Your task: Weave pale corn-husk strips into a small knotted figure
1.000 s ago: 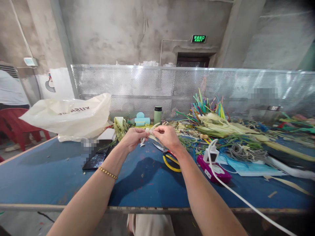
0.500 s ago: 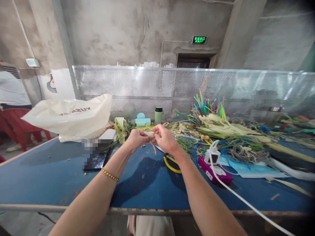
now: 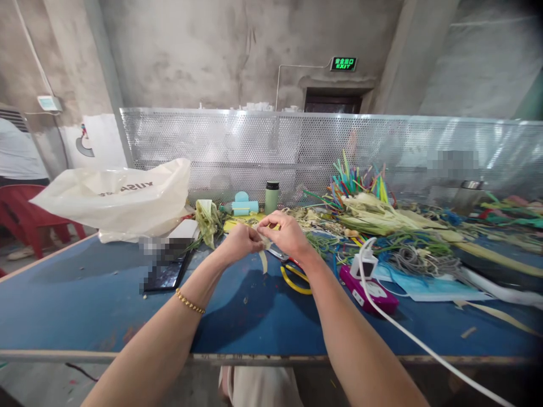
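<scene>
My hands are together over the blue table (image 3: pixel 85 305), fingertips nearly meeting; my left hand (image 3: pixel 241 243) pinches a pale strip (image 3: pixel 264 263), whose loose end hangs down between the two hands, above the tabletop; my right hand (image 3: pixel 285 233) has its thumb and fingers drawn together at the upper part of the strip, though I cannot tell whether they grip it too; a gold bracelet (image 3: pixel 190 301) circles my left wrist; scissors (image 3: pixel 297 278) with yellow handles lie just beside my right wrist, partly hidden by it; to my left sit a dark tablet (image 3: pixel 169 274), a bunch of husks (image 3: pixel 207 221) and a big cream plastic bag (image 3: pixel 123 198); beyond my hands stands a green bottle (image 3: pixel 272 199); to my right, a white plug (image 3: pixel 363 268) rests against a purple box (image 3: pixel 369 291), near a blue mask (image 3: pixel 439 289) and a heap of husks (image 3: pixel 373 217).
</scene>
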`<action>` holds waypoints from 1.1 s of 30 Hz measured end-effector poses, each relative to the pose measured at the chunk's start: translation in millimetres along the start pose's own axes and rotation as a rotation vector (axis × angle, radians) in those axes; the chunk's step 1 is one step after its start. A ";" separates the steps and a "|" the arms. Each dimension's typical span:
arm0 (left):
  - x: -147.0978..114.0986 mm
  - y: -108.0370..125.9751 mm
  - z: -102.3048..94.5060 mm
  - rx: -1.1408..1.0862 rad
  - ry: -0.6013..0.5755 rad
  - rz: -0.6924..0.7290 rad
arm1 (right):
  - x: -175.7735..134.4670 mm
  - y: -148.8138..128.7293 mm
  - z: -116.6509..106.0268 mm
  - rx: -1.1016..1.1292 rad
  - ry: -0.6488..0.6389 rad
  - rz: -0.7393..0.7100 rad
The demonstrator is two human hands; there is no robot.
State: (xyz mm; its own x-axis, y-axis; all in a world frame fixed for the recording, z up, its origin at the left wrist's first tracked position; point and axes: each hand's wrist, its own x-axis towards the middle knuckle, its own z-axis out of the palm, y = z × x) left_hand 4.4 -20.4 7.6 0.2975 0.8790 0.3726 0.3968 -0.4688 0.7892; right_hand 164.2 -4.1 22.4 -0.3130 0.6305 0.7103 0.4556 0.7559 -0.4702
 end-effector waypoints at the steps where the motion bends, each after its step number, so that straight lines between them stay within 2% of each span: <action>1: -1.0 1.5 0.4 0.004 -0.018 -0.003 | 0.2 0.1 -0.2 0.034 -0.006 0.018; 6: -3.4 4.2 1.1 -0.068 -0.100 -0.035 | 0.9 -0.9 0.3 0.152 0.006 0.111; 11: -2.2 3.3 -1.4 -0.217 -0.117 -0.098 | 2.8 -1.4 -2.5 0.160 0.292 0.126; 16: -3.7 6.6 -2.8 -0.309 -0.128 -0.169 | 3.9 -1.0 -5.1 0.208 0.206 0.137; 19: -2.1 4.9 -4.6 -0.447 -0.082 -0.197 | 4.6 2.5 -9.1 0.160 0.279 0.143; 21: 0.0 2.3 -6.0 -0.567 -0.027 -0.234 | 4.6 6.5 -11.3 0.128 0.320 0.197; 24: 2.6 -0.7 -7.0 -0.681 0.044 -0.252 | 3.2 11.0 -10.2 0.137 0.203 0.321; 27: 3.3 -1.3 -6.7 -0.690 0.063 -0.224 | 1.2 10.5 -5.2 0.140 0.081 0.324; 33: 3.9 1.0 -7.3 -0.719 0.038 -0.228 | -0.1 5.2 -3.7 0.254 0.044 0.347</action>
State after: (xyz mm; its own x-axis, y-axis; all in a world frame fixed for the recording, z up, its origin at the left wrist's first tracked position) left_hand -0.4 -16.8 13.4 0.2407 0.9559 0.1685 -0.2237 -0.1143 0.9679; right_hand 169.7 -0.9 21.8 -0.1388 0.8510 0.5065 0.3066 0.5233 -0.7951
